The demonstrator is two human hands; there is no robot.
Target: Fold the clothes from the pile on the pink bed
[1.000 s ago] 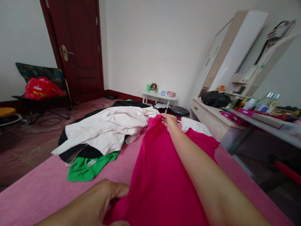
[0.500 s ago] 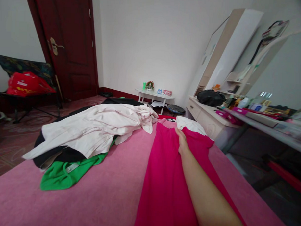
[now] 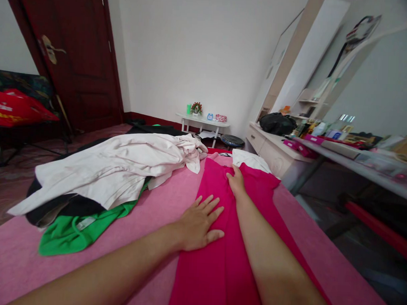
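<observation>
A bright pink garment [image 3: 220,255] lies stretched lengthwise on the pink bed cover [image 3: 147,239]. My left hand [image 3: 199,223] rests flat on the garment's left edge, fingers spread. My right hand [image 3: 236,181] reaches farther up and lies on the garment near its far end, fingers down on the cloth. Neither hand grips anything. Beyond my right hand a white cloth [image 3: 251,161] lies at the garment's top.
A heap of clothes sits on the bed's left: cream garment [image 3: 112,167] over black [image 3: 68,208] and green [image 3: 77,230] ones. A dark red door [image 3: 69,59] stands at the left. A small white table [image 3: 202,122] is at the far wall, a cluttered desk [image 3: 340,150] at the right.
The view swung left. My left hand, gripping the garment's near edge a second ago and then out of view, now lies flat on it. My right hand drew back slightly along the garment.
</observation>
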